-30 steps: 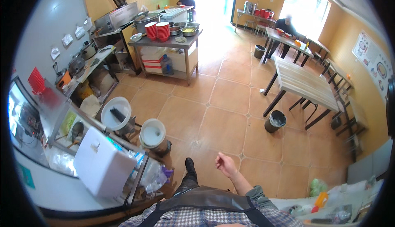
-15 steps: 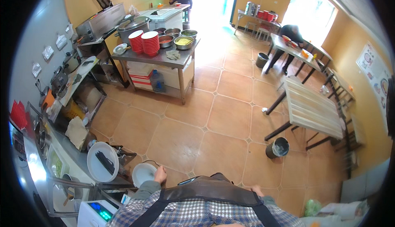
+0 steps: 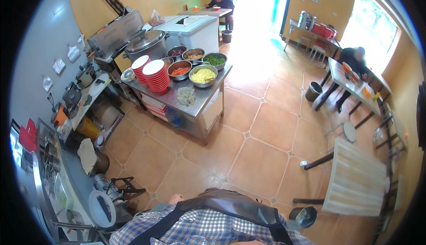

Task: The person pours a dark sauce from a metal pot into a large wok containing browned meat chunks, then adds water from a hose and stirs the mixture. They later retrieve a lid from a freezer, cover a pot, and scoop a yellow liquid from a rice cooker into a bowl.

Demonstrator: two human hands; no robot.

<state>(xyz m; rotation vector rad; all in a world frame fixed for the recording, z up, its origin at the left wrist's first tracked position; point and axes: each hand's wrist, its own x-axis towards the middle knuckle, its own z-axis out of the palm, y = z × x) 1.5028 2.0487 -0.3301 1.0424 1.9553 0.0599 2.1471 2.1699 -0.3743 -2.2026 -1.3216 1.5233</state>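
Observation:
Only a small part of my left hand (image 3: 176, 199) shows above my apron (image 3: 222, 204), low in the picture. Its fingers are too hidden to read, and I see nothing held in it. My right hand is hidden; only a bit of grey sleeve shows at that side. Ahead stands a steel table (image 3: 202, 107). On it are stacked red-and-white bowls (image 3: 155, 77) and several steel bowls, among them yellow shreds (image 3: 203, 76), orange-red bits (image 3: 179, 70) and chopped greens (image 3: 215, 60). A pale crumpled cloth (image 3: 186, 96) lies at the near edge. Behind is a big lidded pot (image 3: 145, 45).
At the left runs a counter with pots (image 3: 72, 93); below it is a white basin (image 3: 102, 208) by a machine. On the right stand a wooden table (image 3: 355, 178), a stool (image 3: 349, 132) and a black bin (image 3: 305, 217). Two people sit at tables farther off.
I have moved forward, so the steel table appears nearer and larger. The view has swung left. My right hand has dropped out of sight, and less of my left hand shows.

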